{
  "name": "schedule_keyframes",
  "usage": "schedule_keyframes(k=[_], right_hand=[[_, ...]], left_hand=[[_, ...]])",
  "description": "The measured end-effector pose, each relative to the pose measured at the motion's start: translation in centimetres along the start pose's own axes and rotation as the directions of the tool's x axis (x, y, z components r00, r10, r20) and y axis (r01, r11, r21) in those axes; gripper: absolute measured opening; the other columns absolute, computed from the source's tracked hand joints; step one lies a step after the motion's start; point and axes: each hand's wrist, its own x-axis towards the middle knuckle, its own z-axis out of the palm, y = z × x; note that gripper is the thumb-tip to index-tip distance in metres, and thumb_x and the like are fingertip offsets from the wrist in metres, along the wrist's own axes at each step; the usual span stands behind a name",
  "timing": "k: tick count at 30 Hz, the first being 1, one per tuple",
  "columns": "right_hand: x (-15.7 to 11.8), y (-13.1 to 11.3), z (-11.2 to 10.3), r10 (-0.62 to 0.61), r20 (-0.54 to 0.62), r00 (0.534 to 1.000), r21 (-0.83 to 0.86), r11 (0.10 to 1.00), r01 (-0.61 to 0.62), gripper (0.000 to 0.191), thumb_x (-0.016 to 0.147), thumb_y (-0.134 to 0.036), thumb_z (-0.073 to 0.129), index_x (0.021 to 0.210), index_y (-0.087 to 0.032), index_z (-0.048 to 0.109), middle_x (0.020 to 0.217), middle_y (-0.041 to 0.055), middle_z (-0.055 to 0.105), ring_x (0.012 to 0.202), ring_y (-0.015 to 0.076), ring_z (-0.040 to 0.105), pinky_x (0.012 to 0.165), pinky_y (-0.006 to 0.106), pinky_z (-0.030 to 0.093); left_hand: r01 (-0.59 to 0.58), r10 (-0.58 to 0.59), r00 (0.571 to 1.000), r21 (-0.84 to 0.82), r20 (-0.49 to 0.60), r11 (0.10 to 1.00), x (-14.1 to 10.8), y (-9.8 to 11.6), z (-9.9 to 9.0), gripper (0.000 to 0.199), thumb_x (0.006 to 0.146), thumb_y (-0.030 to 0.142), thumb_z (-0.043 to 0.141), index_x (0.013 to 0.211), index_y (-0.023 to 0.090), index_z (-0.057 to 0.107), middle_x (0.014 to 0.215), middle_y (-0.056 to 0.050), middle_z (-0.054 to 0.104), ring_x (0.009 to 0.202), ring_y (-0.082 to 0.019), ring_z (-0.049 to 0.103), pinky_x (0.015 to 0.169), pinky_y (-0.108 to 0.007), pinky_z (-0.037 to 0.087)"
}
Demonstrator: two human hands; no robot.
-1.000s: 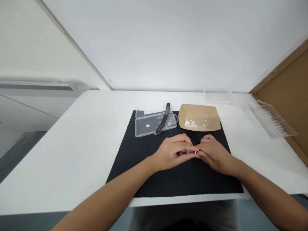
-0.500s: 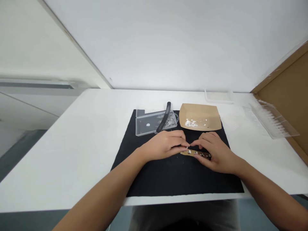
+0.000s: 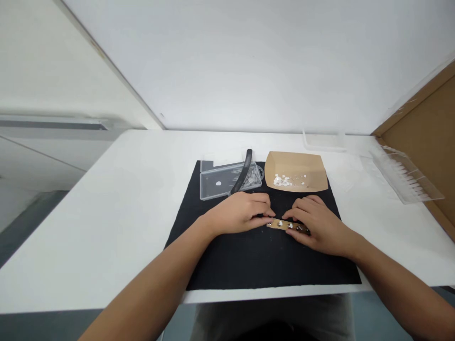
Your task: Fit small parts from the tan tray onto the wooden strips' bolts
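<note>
Two bare hands work over a thin black rectangular mat (image 3: 266, 265), which reaches almost to the near edge of the white smooth-topped bench (image 3: 106, 213); white surface runs broadly to the left, while at the far side the bench meets a pale wall (image 3: 249, 61). On the mat's far left sits an open clear plastic case (image 3: 214, 189) with small translucent pieces, a curved matte black handle (image 3: 243, 173) lying across it. Right of it, a shallow tan paperboard tray (image 3: 295, 163) holds white flakes (image 3: 282, 181). Farther right, a clear plastic rack with white tapered tips (image 3: 405, 182) stands beside a brown cardboard panel (image 3: 423, 109). Between the hands lies a narrow tan-and-dark strip with shiny round studs (image 3: 279, 223). The left hand (image 3: 247, 211) has a narrow grip at its left end; what is pinched cannot be told. The right hand (image 3: 314, 225) spans the strip's right part, thumb nearer, fingers farther; how firmly it grips is unclear.
</note>
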Motion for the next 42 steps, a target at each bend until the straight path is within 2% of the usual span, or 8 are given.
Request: schedule_keyframes(k=[18,42], right_hand=[[0.13,0.01,-0.09,0.012,0.030,0.999,0.009,1.000,-0.012,0.016,0.103,-0.033,0.065,0.117,-0.025,0.067,0.100,0.0036,0.068,0.096,0.0218,0.062,0.094,0.041,0.037],[0.12,0.03,-0.15,0.016,0.040,0.999,0.012,1.000,-0.017,0.016,0.105,-0.034,0.064,0.118,-0.025,0.067,0.098,0.0034,0.066,0.095,0.0223,0.060,0.092,0.041,0.037]], left_hand=[[-0.023,0.027,0.999,0.077,-0.042,0.997,0.01,0.08,0.28,0.021,0.107,0.027,0.060,0.112,0.016,0.078,0.101,-0.007,0.074,0.086,-0.016,0.073,0.075,-0.025,0.056],[0.060,-0.060,0.998,-0.007,-0.011,0.998,-0.19,0.03,0.06,0.019,0.097,0.027,0.070,0.113,0.018,0.075,0.105,-0.005,0.072,0.071,-0.011,0.067,0.065,-0.023,0.054]])
